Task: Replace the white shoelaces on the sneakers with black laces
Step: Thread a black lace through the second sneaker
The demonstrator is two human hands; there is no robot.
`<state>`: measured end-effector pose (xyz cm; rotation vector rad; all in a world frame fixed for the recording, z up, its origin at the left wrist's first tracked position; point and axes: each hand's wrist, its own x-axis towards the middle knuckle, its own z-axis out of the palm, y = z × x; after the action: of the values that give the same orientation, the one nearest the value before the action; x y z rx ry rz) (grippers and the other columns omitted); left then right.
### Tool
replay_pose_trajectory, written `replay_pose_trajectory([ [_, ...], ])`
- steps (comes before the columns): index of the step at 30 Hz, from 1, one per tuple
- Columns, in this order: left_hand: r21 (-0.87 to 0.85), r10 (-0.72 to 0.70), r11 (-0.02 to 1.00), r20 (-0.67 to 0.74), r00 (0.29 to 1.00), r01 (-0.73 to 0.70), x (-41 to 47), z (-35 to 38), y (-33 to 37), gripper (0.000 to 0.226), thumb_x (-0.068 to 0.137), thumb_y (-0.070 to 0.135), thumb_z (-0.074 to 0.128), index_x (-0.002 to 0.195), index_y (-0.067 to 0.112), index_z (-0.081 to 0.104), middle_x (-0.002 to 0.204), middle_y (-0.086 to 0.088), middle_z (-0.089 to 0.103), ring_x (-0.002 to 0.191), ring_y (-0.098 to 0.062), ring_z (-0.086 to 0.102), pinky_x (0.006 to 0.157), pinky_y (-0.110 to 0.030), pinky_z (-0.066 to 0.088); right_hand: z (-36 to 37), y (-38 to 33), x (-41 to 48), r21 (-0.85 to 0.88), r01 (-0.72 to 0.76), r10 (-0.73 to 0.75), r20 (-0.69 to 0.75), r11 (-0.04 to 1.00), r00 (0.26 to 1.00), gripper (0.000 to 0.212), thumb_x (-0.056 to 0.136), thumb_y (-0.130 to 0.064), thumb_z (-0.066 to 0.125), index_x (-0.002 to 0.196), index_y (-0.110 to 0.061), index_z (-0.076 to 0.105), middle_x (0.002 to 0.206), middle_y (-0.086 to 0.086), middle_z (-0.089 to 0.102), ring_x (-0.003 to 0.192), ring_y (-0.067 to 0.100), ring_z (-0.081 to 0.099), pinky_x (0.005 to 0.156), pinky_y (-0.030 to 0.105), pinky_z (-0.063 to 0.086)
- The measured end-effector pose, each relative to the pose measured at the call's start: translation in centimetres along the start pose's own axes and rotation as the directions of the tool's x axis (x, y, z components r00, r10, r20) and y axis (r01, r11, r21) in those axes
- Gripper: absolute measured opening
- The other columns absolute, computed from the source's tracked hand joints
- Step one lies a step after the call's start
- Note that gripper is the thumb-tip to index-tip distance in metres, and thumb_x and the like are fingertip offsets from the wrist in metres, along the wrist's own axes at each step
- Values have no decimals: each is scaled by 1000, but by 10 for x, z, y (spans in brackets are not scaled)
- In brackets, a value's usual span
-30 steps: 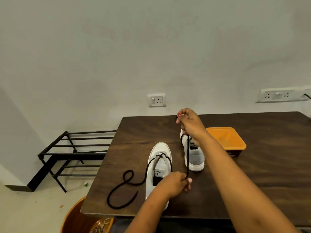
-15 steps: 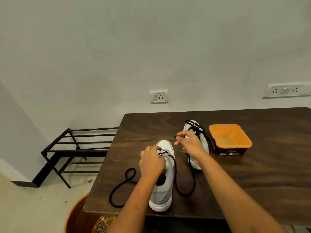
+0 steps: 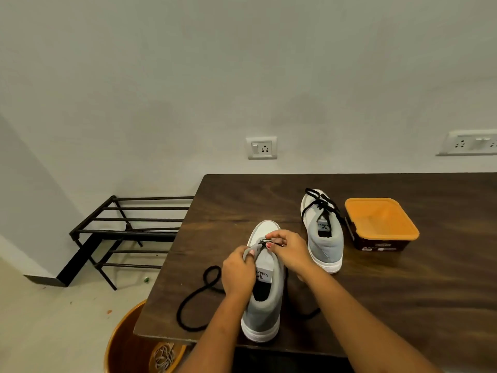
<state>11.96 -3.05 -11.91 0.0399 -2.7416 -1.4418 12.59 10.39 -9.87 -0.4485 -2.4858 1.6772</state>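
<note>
Far sneaker [image 3: 324, 238] laced black; near sneaker [image 3: 265, 305] mostly unlaced: my left grip [image 3: 238, 273] clasps its upper, right grip [image 3: 289, 247] pinches black lace [image 3: 193, 300].

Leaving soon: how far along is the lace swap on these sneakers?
The far sneaker already wears black lacing; pale laces lie in the bin. Now the left hand grips the near sneaker, the right hand pinches its black lace near the toe. Remaining: threading that mostly loose lace.

Two sneakers [image 3: 265, 310] [image 3: 326, 243], two black laces [image 3: 193, 300] [image 3: 320, 203], two hands [image 3: 238, 273] [image 3: 290, 249], one orange tub [image 3: 382, 224], two sockets [image 3: 262, 148] [image 3: 468, 142]
</note>
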Motion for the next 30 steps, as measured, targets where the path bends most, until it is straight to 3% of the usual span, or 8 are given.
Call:
replay_pose_trajectory([
  [2,-64,-31,997,20,999,33,3,2,-3,18,94,25,53,102,17,68,97,-3,69,91,-21,62,80,-34,50,5,-1,1,-84,33,-32,18,996,999,15,85,-5,66,93,-14,76,93,-2,72,84,6,62,73,3,43],
  [5,-159,-87,982,65,994,97,7,4,-7,17,94,22,54,103,17,67,96,-1,67,91,-19,62,80,-32,49,14,-3,3,-189,64,-67,-10,980,998,13,86,-5,65,93,-6,76,94,2,73,80,5,60,63,-4,37],
  [9,-260,-143,951,111,983,168,11,6,-9,14,93,19,54,95,19,67,93,-2,69,89,-19,63,78,-32,51,25,0,3,-232,37,-52,-56,972,997,12,88,-6,64,93,-5,74,99,6,72,89,13,64,67,3,38],
  [12,-311,-173,927,143,974,210,12,6,-9,15,92,18,53,88,23,67,91,-2,70,88,-19,65,82,-38,54,31,1,1,-252,35,-60,-92,967,994,11,89,-6,61,92,-6,72,98,7,70,86,12,61,61,1,37],
  [16,-357,-193,904,150,970,236,13,7,-12,16,92,20,54,86,24,67,87,-2,71,86,-19,67,83,-44,55,35,3,-3,-272,61,-92,-100,960,991,13,90,-4,58,91,-7,70,97,5,70,83,10,58,66,2,36],
  [20,-361,-164,910,136,977,203,11,7,-12,18,93,20,54,83,27,67,86,0,71,86,-18,67,83,-43,55,33,2,-4,-288,85,-113,-82,954,990,13,90,-6,57,91,-9,70,96,5,70,86,12,62,72,10,41],
  [25,-362,-139,916,111,984,170,9,7,-12,19,93,20,54,84,27,68,85,3,71,85,-15,67,83,-43,55,33,-4,-2,-449,107,-120,1,887,993,18,93,-12,47,97,-10,64,103,7,66,91,21,62,78,28,49],
  [30,-333,-82,938,62,995,98,6,7,-10,20,93,23,55,81,32,68,81,8,71,81,-7,66,79,-36,56,41,-7,-6,-529,78,-94,-4,845,996,24,97,-19,42,114,-9,56,116,9,56,104,26,58,84,31,45],
])
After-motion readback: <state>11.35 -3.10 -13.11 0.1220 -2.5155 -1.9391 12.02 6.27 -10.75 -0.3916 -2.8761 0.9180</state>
